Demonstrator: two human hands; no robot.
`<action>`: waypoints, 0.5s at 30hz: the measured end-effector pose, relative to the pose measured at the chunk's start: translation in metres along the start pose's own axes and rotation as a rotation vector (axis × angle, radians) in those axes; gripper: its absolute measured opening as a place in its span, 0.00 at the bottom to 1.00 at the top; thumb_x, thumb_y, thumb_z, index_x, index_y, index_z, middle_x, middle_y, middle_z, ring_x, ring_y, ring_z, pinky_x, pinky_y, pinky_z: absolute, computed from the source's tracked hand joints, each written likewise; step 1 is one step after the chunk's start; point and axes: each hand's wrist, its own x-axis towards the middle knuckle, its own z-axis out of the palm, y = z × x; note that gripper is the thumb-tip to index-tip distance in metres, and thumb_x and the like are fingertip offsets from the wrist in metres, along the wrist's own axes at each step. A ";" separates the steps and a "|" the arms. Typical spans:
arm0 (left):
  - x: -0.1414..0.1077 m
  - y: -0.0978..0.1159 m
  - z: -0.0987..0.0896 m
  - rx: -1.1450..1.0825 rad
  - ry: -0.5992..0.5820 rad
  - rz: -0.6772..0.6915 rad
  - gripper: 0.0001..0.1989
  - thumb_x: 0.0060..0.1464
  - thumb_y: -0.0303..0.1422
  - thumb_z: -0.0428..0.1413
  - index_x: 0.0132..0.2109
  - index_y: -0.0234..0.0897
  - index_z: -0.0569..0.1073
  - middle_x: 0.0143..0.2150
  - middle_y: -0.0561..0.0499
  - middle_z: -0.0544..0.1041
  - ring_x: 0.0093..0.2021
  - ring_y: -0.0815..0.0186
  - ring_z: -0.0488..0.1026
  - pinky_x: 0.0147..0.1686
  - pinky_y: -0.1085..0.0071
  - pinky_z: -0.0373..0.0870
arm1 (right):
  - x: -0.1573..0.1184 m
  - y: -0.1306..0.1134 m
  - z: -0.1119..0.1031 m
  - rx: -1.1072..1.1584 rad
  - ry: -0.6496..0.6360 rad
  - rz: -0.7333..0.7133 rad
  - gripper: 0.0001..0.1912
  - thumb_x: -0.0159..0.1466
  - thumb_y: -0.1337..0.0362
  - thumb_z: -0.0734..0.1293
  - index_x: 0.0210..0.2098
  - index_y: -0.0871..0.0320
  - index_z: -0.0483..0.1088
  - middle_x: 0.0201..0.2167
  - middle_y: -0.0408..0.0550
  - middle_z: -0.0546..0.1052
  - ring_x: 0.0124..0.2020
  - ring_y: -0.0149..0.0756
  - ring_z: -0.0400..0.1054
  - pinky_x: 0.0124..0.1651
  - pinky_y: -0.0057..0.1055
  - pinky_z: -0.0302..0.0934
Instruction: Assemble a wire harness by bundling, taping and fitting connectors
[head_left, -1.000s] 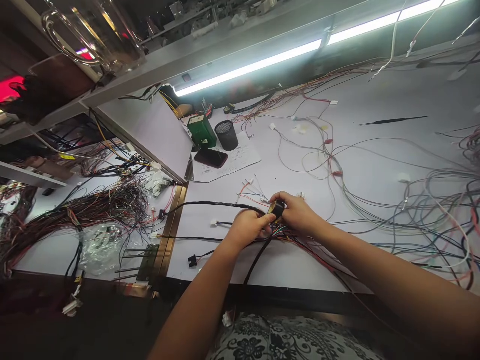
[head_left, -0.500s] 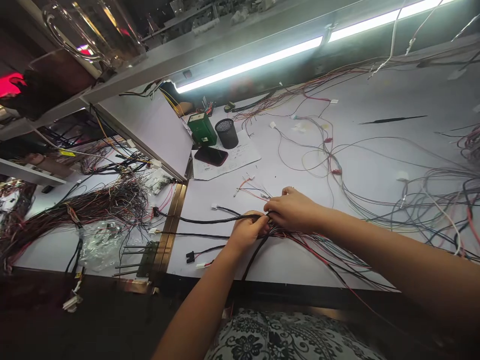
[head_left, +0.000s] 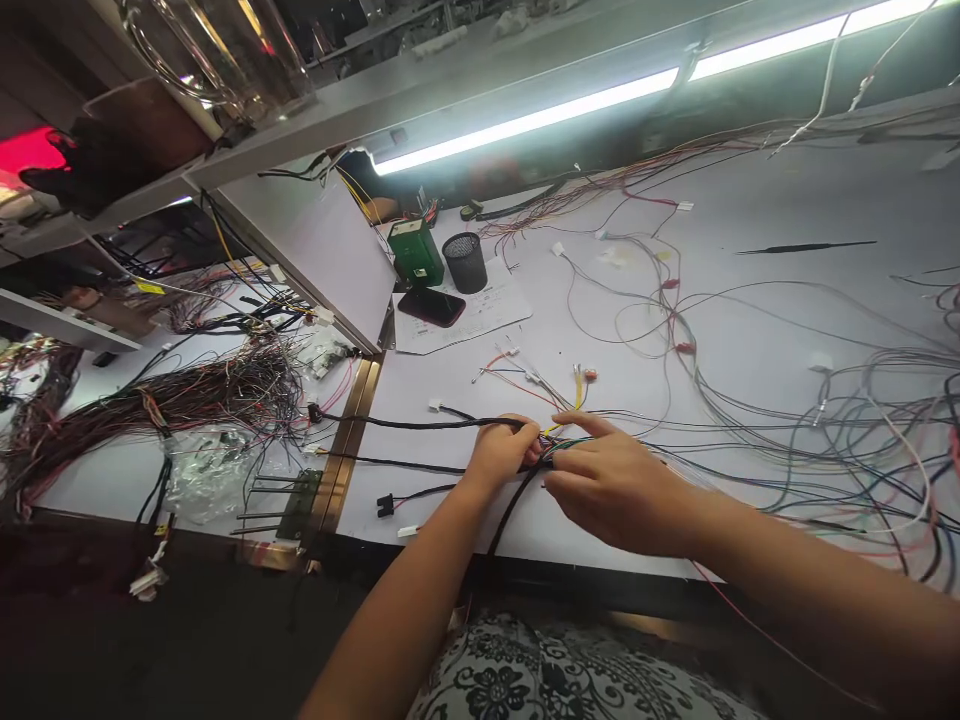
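My left hand [head_left: 501, 450] is closed around a wire harness, where several black-sleeved cables [head_left: 412, 425] meet. Close beside it, my right hand [head_left: 615, 485] has its fingers curled on the coloured wires [head_left: 553, 446] of the same bundle, with the index finger stretched over them. Its fingertips are partly hidden. Short yellow wires [head_left: 578, 388] stick up behind the right fingers, near a small orange piece [head_left: 590, 376]. Left of the hands lie a white connector [head_left: 436, 405] and a black connector [head_left: 385, 506] on cable ends. Loose wires [head_left: 750, 470] run off to the right.
A green box [head_left: 416, 255], a black mesh cup [head_left: 464, 264] and a phone [head_left: 431, 306] stand or lie near a paper sheet [head_left: 495, 322]. Dark tweezers [head_left: 806, 248] lie at the back right. A thick wire heap [head_left: 210, 400] and a plastic bag [head_left: 206, 475] are left.
My right hand has turned and moved slightly toward me, its index finger now extended. Yellow wires and an orange piece show behind it. The left hand stays on the bundle; the view has shifted slightly.
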 end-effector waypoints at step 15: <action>-0.057 0.039 -0.047 0.882 0.118 0.792 0.10 0.63 0.34 0.50 0.36 0.36 0.74 0.34 0.49 0.78 0.37 0.65 0.73 0.41 0.68 0.67 | -0.067 0.073 0.011 -0.179 0.234 0.424 0.16 0.66 0.65 0.59 0.51 0.58 0.70 0.48 0.56 0.73 0.47 0.46 0.67 0.49 0.44 0.61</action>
